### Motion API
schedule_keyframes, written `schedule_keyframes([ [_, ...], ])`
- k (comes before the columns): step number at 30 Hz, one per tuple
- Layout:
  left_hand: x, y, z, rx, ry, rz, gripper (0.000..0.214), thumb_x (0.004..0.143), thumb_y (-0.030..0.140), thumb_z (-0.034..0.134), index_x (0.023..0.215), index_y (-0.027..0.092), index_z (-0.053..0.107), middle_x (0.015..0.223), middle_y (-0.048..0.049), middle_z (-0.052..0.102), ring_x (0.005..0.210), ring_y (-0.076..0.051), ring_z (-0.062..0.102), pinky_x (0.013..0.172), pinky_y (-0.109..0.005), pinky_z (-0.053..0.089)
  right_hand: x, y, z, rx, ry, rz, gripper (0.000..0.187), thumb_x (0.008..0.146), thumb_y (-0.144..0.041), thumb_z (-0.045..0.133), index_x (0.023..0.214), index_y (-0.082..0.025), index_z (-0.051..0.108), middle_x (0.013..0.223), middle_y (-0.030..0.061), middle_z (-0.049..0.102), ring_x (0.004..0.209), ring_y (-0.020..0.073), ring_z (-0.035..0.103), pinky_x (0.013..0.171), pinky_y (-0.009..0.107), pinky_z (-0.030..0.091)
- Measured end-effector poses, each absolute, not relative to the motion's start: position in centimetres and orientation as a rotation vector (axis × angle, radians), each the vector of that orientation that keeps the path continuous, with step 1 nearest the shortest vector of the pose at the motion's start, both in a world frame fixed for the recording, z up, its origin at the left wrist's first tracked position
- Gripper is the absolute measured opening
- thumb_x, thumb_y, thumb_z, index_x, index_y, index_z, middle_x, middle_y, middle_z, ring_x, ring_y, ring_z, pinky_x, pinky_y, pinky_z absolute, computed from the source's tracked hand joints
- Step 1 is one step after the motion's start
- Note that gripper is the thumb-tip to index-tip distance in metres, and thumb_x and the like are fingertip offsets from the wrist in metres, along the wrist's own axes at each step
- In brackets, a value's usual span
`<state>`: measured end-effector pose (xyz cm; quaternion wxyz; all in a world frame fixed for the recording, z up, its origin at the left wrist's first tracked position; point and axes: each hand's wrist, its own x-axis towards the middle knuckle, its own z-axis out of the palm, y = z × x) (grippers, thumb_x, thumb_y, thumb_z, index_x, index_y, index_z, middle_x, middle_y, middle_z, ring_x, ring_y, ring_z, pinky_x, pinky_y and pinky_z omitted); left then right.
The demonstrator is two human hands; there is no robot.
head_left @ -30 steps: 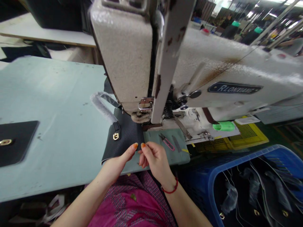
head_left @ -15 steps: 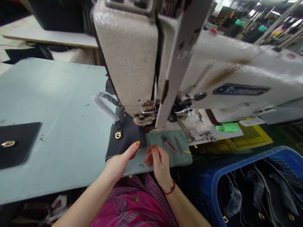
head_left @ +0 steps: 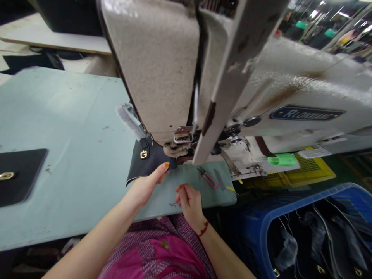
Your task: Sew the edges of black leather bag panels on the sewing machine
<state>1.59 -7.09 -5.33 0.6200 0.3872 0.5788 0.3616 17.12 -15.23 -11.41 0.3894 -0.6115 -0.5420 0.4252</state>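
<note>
My left hand (head_left: 149,183) grips the near edge of a black leather bag panel (head_left: 151,164), thumb on top and fingers underneath. The panel bears a gold buckle (head_left: 143,154) and a handle wrapped in clear plastic (head_left: 130,121). Its far part disappears under the sewing machine head (head_left: 154,69), so the needle and stitching are hidden. My right hand (head_left: 188,198) hovers over the table's front edge, apart from the panel, with thumb and fingertips pinched together. What they hold, if anything, is too small to make out. Pink-handled thread snips (head_left: 207,178) lie beyond that hand.
A blade-like metal strip (head_left: 220,179) lies beside the snips. Another black panel with a gold clasp (head_left: 21,176) rests on the left of the pale green table (head_left: 78,155). At lower right stands a blue basket (head_left: 261,221) holding several black bag pieces; yellow crates (head_left: 316,170) lie behind it.
The panel has shifted slightly away from me, further under the machine head, with my left hand on it. My right hand has drawn back a little towards me and left.
</note>
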Motion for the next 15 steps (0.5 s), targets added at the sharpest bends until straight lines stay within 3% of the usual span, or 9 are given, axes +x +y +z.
schedule_keyframes([
  [5,1.5,-5.9,-5.5,0.858,1.348,0.844,0.047,0.065,0.061,0.071,0.052,0.023,0.049,0.054,-0.0006,0.048,0.057,-0.017,0.045,0.060,-0.031,0.041,17.2,-15.3,-11.6,-1.565,-1.407,1.062,0.041,0.101,-0.042,0.034,0.083,-0.018,0.062,0.063,0.0020,0.063,0.052,0.0122,0.057,0.058,0.024,0.044],
  [15,1.6,-3.8,-5.4,0.929,1.317,0.969,0.044,0.065,0.053,0.073,0.052,0.022,0.044,0.050,0.0037,0.040,0.051,-0.012,0.038,0.051,-0.026,0.036,17.2,-15.3,-11.7,-1.580,-1.450,1.020,0.041,0.101,-0.040,0.034,0.082,-0.018,0.064,0.062,0.0020,0.064,0.052,0.0117,0.058,0.056,0.022,0.044],
])
